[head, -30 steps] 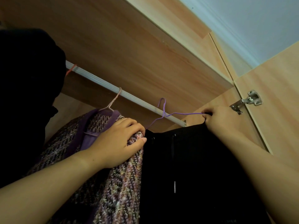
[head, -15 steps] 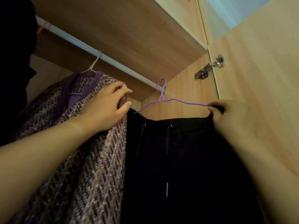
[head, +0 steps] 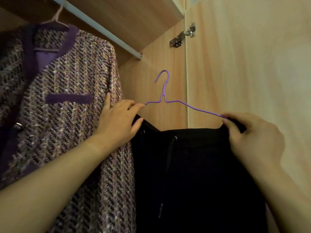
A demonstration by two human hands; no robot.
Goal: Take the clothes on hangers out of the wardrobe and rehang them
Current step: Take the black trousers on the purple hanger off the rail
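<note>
A thin purple wire hanger (head: 164, 96) carries a black drawstring garment (head: 193, 174). Its hook hangs free in the air, well below the metal wardrobe rail (head: 104, 32). My left hand (head: 120, 122) grips the hanger's left end together with the black cloth. My right hand (head: 252, 137) pinches the right end where the wire enters the cloth. To the left, a purple tweed jacket (head: 70, 98) stays on a pale hanger (head: 56, 17) hooked over the rail.
The wooden shelf (head: 134, 15) runs above the rail. The open wardrobe door (head: 249, 64) stands close on the right, with a metal hinge (head: 184, 35) at the side panel (head: 159, 64).
The purple hanger has come off the rail and moved down. My left hand let go of the tweed jacket and took the hanger's left end. My view dropped lower.
</note>
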